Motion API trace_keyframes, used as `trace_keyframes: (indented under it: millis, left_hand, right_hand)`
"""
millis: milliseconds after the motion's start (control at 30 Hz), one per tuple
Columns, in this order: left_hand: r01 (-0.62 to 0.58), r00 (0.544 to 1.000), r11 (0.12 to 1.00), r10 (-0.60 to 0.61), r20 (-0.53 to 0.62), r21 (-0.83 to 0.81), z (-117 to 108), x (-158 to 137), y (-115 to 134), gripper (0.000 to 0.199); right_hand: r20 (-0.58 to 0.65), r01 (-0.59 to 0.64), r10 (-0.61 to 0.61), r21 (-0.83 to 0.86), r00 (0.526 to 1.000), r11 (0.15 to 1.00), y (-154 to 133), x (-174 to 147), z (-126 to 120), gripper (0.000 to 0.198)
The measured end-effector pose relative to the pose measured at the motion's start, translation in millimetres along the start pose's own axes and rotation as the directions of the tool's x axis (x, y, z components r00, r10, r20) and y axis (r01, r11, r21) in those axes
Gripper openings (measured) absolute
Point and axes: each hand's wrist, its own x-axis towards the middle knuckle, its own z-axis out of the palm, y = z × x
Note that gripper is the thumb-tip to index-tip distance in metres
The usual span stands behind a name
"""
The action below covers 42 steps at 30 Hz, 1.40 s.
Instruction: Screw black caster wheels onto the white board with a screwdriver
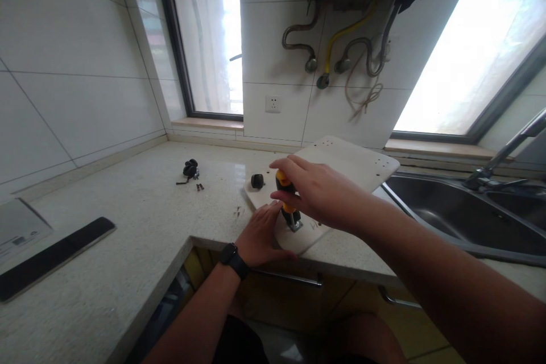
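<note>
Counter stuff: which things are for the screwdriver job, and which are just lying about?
Seem for the job:
screwdriver, in the right hand
board, left hand on it
wheels
screws

Probably just lying about:
black strip
box

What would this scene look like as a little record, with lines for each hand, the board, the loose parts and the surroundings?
Right hand: grips a yellow-and-black screwdriver, pointing down toward a small metal plate by the board's near edge
Left hand: spread at the board's near side, dark watch on the wrist
Board: white, rounded corners, small holes; another black caster near its left corner
Loose parts: black casters heaped with screws nearby, on the pale counter
Surroundings: metal sink to the right
</note>
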Motion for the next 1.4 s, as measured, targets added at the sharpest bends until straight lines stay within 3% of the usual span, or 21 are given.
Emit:
trace_keyframes:
  millis: [100, 200, 333, 433, 500, 600, 700, 800, 900, 1100, 1300, 1400]
  left_hand:
    - [0.006, 1.0, 1.0, -0.006, 0.003, 0.013, 2.6, -1.7, -2.6, 0.124]
    - [0.012, 1.0, 1.0, -0.013, 0.011, 0.012, 2.6, -2.2, -3.0, 0.123]
    - [0.014, 1.0, 1.0, -0.014, 0.008, -0.009, 0.4, -1.1, -1.2, 0.122]
    - [0.002, 1.0, 1.0, -0.002, 0.007, -0.021, -0.9, -0.3, -0.3, 0.118]
    - [0.007, 1.0, 1.0, -0.007, 0.009, -0.02, -1.3, -0.1, 0.1, 0.117]
    - [0.033, 0.999, 0.999, -0.032, 0.014, -0.005, -0.8, -0.3, 0.2, 0.117]
    - [0.038, 0.999, 0.999, -0.038, 0.016, 0.002, 0.3, -0.6, 0.1, 0.12]
    - [0.022, 1.0, 1.0, -0.022, -0.001, -0.009, 0.3, -0.8, 0.8, 0.122]
    - [0.013, 1.0, 1.0, -0.013, -0.003, -0.023, -0.8, -1.0, 1.5, 0.118]
    - [0.041, 0.999, 0.999, -0.041, 0.027, -0.002, -0.5, -1.4, -0.3, 0.122]
    - [0.044, 0.999, 0.999, -0.044, 0.02, -0.006, -0.7, -0.6, 1.5, 0.121]
    - [0.043, 0.999, 0.999, -0.043, 0.018, 0.004, -0.1, -0.5, 1.4, 0.119]
  right_hand:
    - [0.081, 0.088, -0.112, 0.253, 0.99, 0.963, 4.7, -1.6, -7.4, 0.066]
    - [0.152, 0.119, -0.191, 0.387, 0.97, 0.914, 10.9, -1.6, -13.1, 0.064]
    - [0.047, 0.062, -0.078, 0.271, 0.996, 0.961, 15.5, 0.9, -4.5, 0.043]
    - [-0.135, 0.106, -0.082, 0.179, 0.987, 0.978, 15.7, 3.1, 8.6, 0.042]
    - [-0.188, 0.118, -0.093, 0.125, 0.978, 0.985, 14.2, 4.3, 14.1, 0.044]
    - [-0.121, 0.103, -0.085, 0.15, 0.989, 0.983, 11.1, 5.3, 13.2, 0.048]
    - [-0.01, 0.123, -0.126, 0.303, 0.992, 0.945, 11.4, 4.4, 4.1, 0.045]
    - [0.123, 0.161, -0.25, 0.487, 0.96, 0.858, 17.0, 2.8, -5.6, 0.052]
    - [0.179, 0.154, -0.317, 0.596, 0.931, 0.788, 22.8, 2.1, -10.2, 0.058]
    - [0.093, 0.14, -0.202, 0.45, 0.975, 0.882, 19.9, 2.0, -2.3, 0.044]
    - [-0.149, 0.224, -0.194, 0.23, 0.97, 0.947, 17.5, 3.5, 22.2, 0.049]
    - [-0.167, 0.195, -0.161, 0.212, 0.973, 0.958, 15.7, 2.3, 20.9, 0.052]
